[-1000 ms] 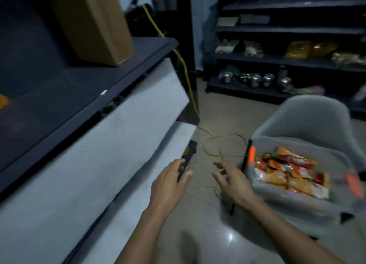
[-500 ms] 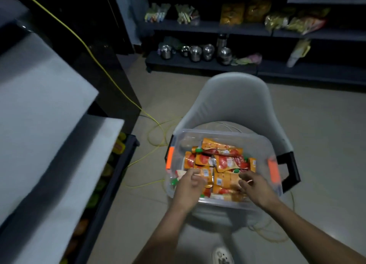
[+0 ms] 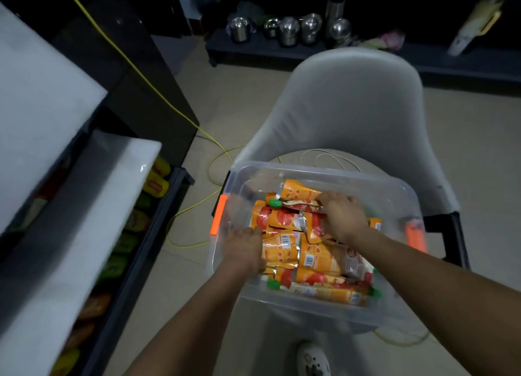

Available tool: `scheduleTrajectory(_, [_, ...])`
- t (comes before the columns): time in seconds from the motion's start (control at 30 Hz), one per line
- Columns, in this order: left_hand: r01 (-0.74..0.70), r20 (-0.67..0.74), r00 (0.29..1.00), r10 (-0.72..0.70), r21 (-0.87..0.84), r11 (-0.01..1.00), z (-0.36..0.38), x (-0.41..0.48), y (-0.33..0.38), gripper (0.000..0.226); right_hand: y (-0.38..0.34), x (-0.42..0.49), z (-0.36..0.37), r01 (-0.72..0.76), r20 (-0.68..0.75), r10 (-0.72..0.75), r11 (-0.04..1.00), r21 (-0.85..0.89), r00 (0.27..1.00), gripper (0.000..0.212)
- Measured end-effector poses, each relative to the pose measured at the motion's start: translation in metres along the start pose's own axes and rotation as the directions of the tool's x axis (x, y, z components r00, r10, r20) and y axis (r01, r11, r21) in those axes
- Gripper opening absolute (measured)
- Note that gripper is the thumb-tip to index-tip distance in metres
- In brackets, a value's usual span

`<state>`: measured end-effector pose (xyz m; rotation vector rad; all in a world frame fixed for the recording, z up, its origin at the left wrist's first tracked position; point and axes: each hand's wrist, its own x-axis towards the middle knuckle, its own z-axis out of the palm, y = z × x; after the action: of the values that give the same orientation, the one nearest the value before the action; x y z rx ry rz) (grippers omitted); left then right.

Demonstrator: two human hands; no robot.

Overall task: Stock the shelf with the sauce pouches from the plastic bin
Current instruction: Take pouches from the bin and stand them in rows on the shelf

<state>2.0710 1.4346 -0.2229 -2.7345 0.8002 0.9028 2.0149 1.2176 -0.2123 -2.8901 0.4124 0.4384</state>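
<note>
Reaching into bin (image 3: 324, 173); left hand (image 3: 244, 249) 9 o'clock on pouches (image 3: 282, 250), grip unclear; right hand (image 3: 344, 216) 1 o'clock, fingers spread.

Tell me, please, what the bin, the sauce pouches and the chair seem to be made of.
The bin: clear, slightly frosted plastic; contents show through its wall. The sauce pouches: probably glossy foil-laminate film; silvery creased edges, printed faces. The chair: looks like matte grey moulded plastic, one smooth shell.

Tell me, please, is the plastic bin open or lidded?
Open: no lid covers the plastic bin; sauce pouches lie exposed inside.
</note>
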Motion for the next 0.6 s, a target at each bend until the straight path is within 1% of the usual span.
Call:
scheduleTrajectory(0.03, [-0.017,0.011,1.0,0.016,0.078,0.997,0.001,0.002,0.001,0.06,0.0,0.003,0.004,0.007,-0.013,-0.007,0.999,-0.037,1.0,0.045])
scheduleTrajectory(0.1, [-0.022,0.005,1.0,0.021,0.211,0.977,0.003,0.006,0.002,0.051,0.001,0.008,0.007,0.03,-0.023,-0.033,0.993,-0.116,0.999,0.042])
scheduleTrajectory(0.17, [-0.003,-0.004,1.0,0.005,0.282,0.959,-0.001,0.008,0.002,0.042,0.003,0.011,0.007,0.058,-0.026,-0.063,0.984,-0.167,0.998,0.034])
scheduleTrajectory(0.23, [0.002,0.014,1.0,-0.006,0.285,0.959,-0.009,0.007,0.002,0.043,0.005,0.011,0.003,0.074,-0.045,-0.083,0.982,-0.172,0.996,0.026])
scheduleTrajectory(0.27, [0.002,0.01,1.0,-0.005,0.273,0.962,-0.013,0.004,0.004,0.044,0.006,0.009,-0.001,0.08,-0.056,-0.09,0.984,-0.162,0.994,0.024])
scheduleTrajectory(0.37, [0.018,-0.069,0.998,-0.003,0.22,0.975,-0.027,-0.012,0.007,0.036,0.01,-0.005,-0.013,0.076,-0.055,-0.08,0.995,-0.069,0.995,0.025])
scheduleTrajectory(0.4, [0.033,-0.092,0.996,-0.015,0.19,0.981,-0.033,-0.02,0.008,0.033,0.011,-0.012,-0.018,0.064,-0.063,-0.064,0.998,-0.004,0.996,0.026])
scheduleTrajectory(0.43, [0.05,-0.108,0.994,-0.036,0.128,0.99,-0.039,-0.028,0.007,0.033,0.01,-0.021,-0.023,0.035,-0.06,-0.029,0.993,0.111,0.998,0.026])
scheduleTrajectory(0.47, [0.07,-0.116,0.991,-0.064,0.042,0.997,-0.046,-0.037,0.006,0.036,0.009,-0.03,-0.03,-0.014,-0.033,0.024,0.958,0.287,0.999,0.026])
scheduleTrajectory(0.5, [0.09,-0.12,0.988,-0.097,-0.063,0.994,-0.054,-0.047,0.004,0.041,0.005,-0.04,-0.037,-0.079,0.029,0.074,0.872,0.483,0.997,0.026])
scheduleTrajectory(0.53, [0.105,-0.115,0.985,-0.126,-0.174,0.979,-0.061,-0.057,0.001,0.045,0.002,-0.049,-0.043,-0.134,0.091,0.098,0.746,0.652,0.991,0.028])
scheduleTrajectory(0.57, [0.115,-0.105,0.983,-0.152,-0.291,0.95,-0.067,-0.069,-0.003,0.046,-0.004,-0.06,-0.049,-0.168,0.138,0.097,0.625,0.763,0.986,0.029])
scheduleTrajectory(0.6, [0.121,-0.089,0.981,-0.172,-0.411,0.904,-0.072,-0.082,-0.009,0.046,-0.012,-0.07,-0.055,-0.191,0.167,0.094,0.533,0.824,0.982,0.029])
